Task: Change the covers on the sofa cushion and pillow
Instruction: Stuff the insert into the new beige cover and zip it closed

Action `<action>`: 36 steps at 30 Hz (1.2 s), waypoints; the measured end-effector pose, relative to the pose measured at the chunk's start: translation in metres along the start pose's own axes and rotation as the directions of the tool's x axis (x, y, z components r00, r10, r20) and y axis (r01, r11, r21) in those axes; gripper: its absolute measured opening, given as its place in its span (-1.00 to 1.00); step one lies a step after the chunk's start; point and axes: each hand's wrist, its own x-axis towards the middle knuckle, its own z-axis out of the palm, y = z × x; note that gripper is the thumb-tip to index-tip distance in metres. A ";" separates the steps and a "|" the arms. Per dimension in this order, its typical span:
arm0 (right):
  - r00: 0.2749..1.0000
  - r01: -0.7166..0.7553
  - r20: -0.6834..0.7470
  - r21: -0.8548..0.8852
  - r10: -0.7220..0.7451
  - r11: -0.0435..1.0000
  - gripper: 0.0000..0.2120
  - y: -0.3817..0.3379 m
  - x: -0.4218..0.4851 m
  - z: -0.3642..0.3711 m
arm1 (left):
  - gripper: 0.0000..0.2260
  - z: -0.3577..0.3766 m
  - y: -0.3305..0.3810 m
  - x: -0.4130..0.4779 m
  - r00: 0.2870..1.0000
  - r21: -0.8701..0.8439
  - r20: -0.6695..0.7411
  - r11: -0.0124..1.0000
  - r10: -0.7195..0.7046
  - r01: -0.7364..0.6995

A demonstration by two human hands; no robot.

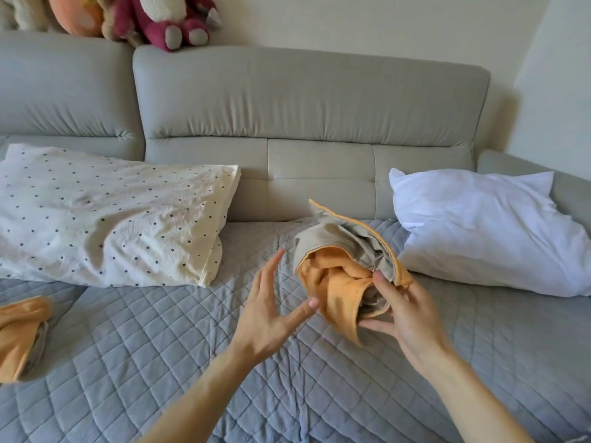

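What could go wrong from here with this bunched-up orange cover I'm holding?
The orange cover is bunched, with beige and orange sides both showing, so it might go onto the bare white pillow twisted or wrong side out. Only the right hand pinches it while the left hand is open beside it, so it could slip. A second orange cover lies at the left; the two could get mixed up.

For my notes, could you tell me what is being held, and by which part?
The right hand grips the orange cover by its bunched lower end; the left hand holds nothing.
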 end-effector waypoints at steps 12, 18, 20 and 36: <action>0.992 -0.084 -0.111 -0.162 0.066 0.983 -0.70 0.000 0.006 -0.018 | -0.88 -0.015 0.032 0.018 0.988 0.094 -0.148 0.994 -0.035 0.049; 0.959 0.105 -0.227 -0.273 -0.170 0.956 -0.68 -0.001 0.020 -0.022 | -0.88 -0.019 0.056 0.032 0.972 0.087 -0.234 0.996 0.005 0.016; 0.962 -0.011 -0.255 -0.396 -0.098 0.918 -0.61 0.018 0.029 -0.030 | -0.87 -0.012 0.034 0.037 0.990 0.266 -0.087 0.955 -0.115 0.135; 0.984 -0.175 -0.093 -0.703 0.154 0.689 -0.68 0.058 0.014 -0.043 | -0.74 -0.017 -0.041 -0.003 0.784 0.225 0.222 0.813 -0.580 0.538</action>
